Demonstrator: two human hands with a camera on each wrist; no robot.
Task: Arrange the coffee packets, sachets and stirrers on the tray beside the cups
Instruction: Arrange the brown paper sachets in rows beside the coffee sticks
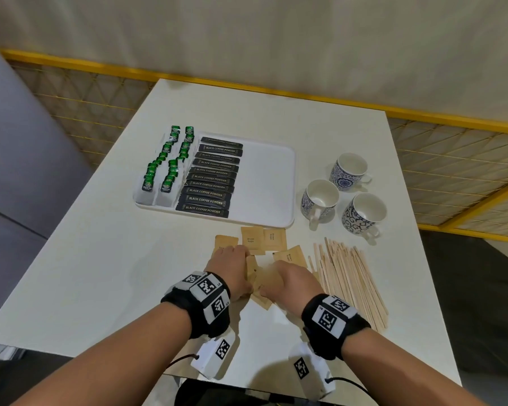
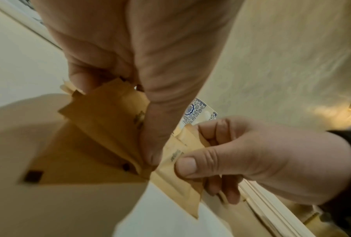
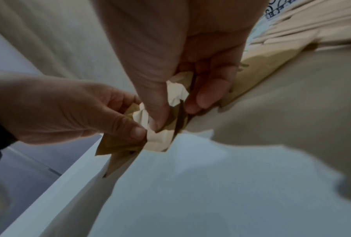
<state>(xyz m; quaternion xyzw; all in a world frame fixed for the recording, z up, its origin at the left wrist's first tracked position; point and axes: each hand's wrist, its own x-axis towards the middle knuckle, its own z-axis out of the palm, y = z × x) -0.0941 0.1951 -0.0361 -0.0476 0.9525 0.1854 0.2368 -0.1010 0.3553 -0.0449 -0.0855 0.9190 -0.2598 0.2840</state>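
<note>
Brown sugar sachets (image 1: 251,240) lie loose on the white table just in front of the tray (image 1: 264,177). My left hand (image 1: 232,268) grips a small fanned stack of these sachets (image 2: 101,121) between thumb and curled fingers. My right hand (image 1: 294,279) pinches further sachets (image 2: 176,181) right beside it; the two bundles touch. On the tray's left part lie a column of black coffee powder packets (image 1: 208,180) and two rows of green tea sachets (image 1: 165,168). Wooden stirrers (image 1: 349,282) lie in a loose pile right of my right hand.
Three blue-and-white cups (image 1: 349,168) (image 1: 320,197) (image 1: 364,213) stand on the table right of the tray. The tray's right half is bare. The table's near edge (image 1: 247,385) runs just under my wrists; a yellow-framed mesh partition (image 1: 452,159) lines the far and right sides.
</note>
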